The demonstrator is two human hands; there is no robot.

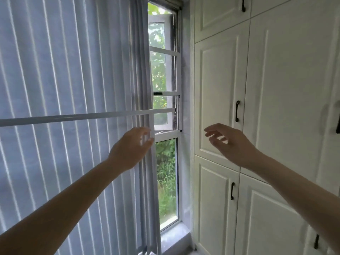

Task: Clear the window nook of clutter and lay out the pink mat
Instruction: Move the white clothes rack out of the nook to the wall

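Pleated grey-blue curtain point(64, 70), soft fabric in long vertical folds, covers most of the window point(166, 162). To the right, white panelled cupboard doors point(276, 89) with slim black handles. A smooth white rod point(82, 116) crosses horizontally in front of the curtain. Left hand point(130, 148), fingers curled, grips the curtain's right edge. Right hand point(230, 142) hovers before the cupboard, fingers spread and relaxed, holding nothing. The pink mat is not in view.

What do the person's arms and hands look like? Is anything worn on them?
Both forearms are bare up to the picture's edge: no sleeves show. The left hand and the right hand wear no gloves. I see no watch, bracelet or ring, though the picture is slightly blurred.
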